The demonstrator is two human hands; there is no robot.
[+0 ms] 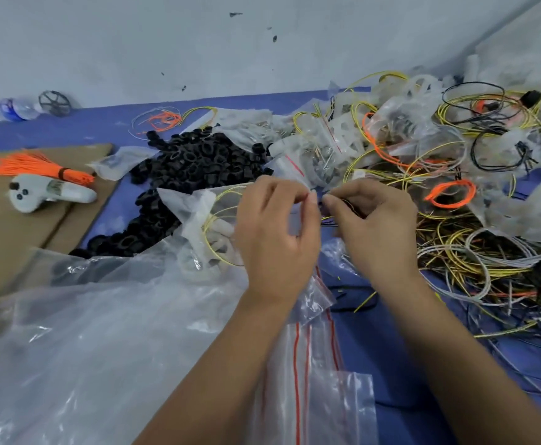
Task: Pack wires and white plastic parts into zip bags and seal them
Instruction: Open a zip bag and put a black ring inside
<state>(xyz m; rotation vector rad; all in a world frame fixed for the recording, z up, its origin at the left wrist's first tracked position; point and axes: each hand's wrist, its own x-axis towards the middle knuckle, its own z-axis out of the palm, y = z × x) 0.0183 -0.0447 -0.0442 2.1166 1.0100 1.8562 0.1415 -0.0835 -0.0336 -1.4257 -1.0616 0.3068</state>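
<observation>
Both pinching top edge of small zip bag (298, 220), left hand (275, 232) & right hand (375, 226) fingertips curled, just right of black ring pile (195, 165); film prob. light, limp, slippery — best gripped at strip corners, wires (343, 205) springy.

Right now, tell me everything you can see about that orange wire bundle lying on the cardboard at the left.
The orange wire bundle is a sheaf of many thin, bright orange strands, plastic-coated by the look of them. A dark band cinches it near its right end, so the strands fan out like a brush toward the left. It lies flat on the brown cardboard, just behind a small white controller, which it seems to touch. Neither hand is near it.
</observation>
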